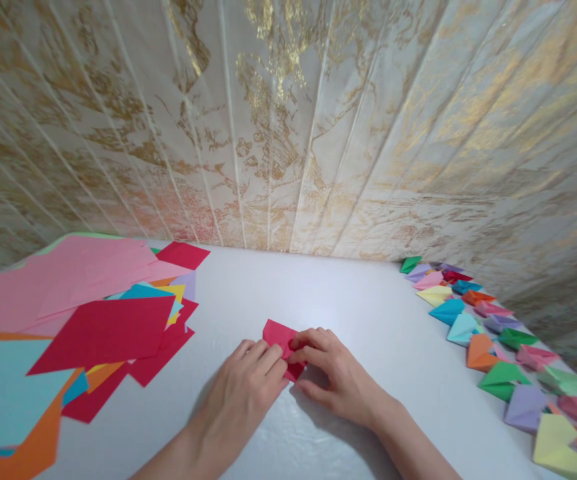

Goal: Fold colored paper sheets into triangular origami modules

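A small red piece of folded paper (279, 331) lies on the white table in front of me, one corner pointing away to the upper left. My left hand (252, 381) rests over its left side, fingers curled and pressing it down. From the other side my right hand (327, 370) grips the paper's right part, with thumb and fingers bent around the edge. Much of the paper is covered by my fingers, so the folds underneath are hard to make out.
Loose coloured sheets spread over the left of the white table (248, 287), among them a large red sheet (113, 330), a pink stack (83, 273) and a light blue sheet (13, 387). Several folded paper pieces (504, 381) line the right edge. A gold-patterned curtain (278, 133) hangs behind.
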The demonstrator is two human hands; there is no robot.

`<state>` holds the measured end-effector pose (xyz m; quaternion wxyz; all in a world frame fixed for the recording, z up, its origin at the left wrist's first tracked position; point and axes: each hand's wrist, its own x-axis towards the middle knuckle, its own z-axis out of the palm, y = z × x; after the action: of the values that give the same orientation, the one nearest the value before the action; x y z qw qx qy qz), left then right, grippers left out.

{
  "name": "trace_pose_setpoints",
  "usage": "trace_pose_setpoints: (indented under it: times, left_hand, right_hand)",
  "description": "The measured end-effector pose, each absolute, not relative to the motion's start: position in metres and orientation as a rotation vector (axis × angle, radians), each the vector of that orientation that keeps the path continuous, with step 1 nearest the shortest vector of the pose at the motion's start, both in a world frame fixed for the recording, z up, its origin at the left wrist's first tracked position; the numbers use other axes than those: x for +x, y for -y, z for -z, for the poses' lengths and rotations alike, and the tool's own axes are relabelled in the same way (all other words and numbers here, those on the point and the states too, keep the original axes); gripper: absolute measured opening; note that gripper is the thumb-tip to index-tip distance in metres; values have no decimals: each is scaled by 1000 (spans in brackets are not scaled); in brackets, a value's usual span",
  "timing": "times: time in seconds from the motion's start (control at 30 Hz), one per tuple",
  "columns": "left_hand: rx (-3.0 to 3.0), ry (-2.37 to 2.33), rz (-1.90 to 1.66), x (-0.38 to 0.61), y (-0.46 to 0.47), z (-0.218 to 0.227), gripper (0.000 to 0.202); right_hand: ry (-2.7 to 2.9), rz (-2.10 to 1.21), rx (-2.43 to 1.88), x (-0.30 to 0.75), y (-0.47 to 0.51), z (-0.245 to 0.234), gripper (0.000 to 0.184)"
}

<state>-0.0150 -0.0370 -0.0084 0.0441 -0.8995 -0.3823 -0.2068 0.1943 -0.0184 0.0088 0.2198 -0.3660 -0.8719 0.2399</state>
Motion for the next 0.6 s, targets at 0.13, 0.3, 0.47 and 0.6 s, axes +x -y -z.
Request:
trace_pose_setpoints:
  times: [0.13,0.3,0.47,0.6]
  left_hand:
    - [-2749,1158,661,-14,33,6,15]
    - [-2723,1136,672,-12,34,7,10]
    - [-2719,1059,679,-9,32,10,12]
    - [-2702,1082,736,-11,33,8,19]
  right_hand:
    - [2417,-708,-1036,196,18,-10,39]
    - [2366,-732,-1042,196,17,-8,37]
    - [2360,-722,-1021,197,15,-8,39]
    - [2367,-681,-992,197,14,-2,33]
